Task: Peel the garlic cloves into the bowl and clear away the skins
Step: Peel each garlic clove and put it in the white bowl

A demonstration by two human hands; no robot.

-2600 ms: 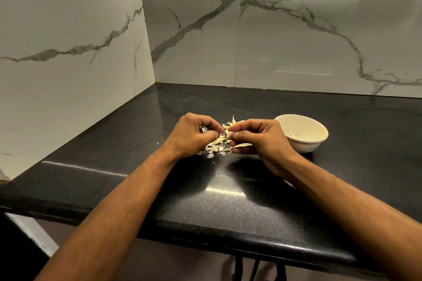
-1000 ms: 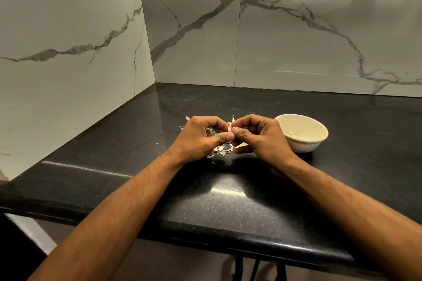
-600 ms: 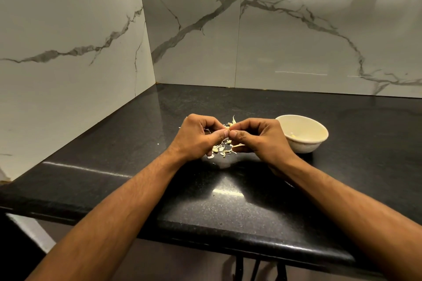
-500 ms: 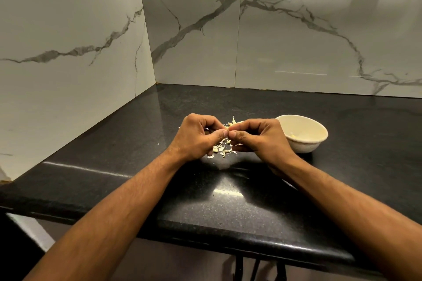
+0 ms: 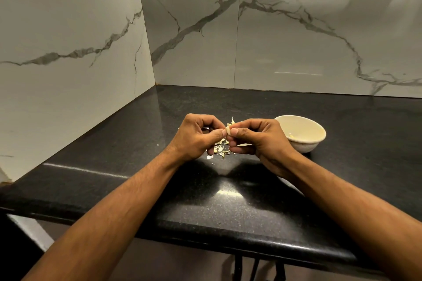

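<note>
Left hand point(image 5: 196, 136) and right hand point(image 5: 258, 137) meet above glossy black granite counter point(image 5: 228, 207), both pinching one small pale garlic clove point(image 5: 228, 131) between thumbs and curled fingers.

Versus half second ago: grip nearly same, clove now showing more between thumbs; hands sit a touch higher than a second ago.

Meaning: peel mid-way, skin likely loosening, clove not yet dropped.

Scattered papery cream skins point(image 5: 220, 151) under hands, at 6 o'clock of clove.

Cream round ceramic bowl point(image 5: 307, 146) at 3 o'clock of right hand, near, few peeled pieces inside.

Skins uncleared.
</note>
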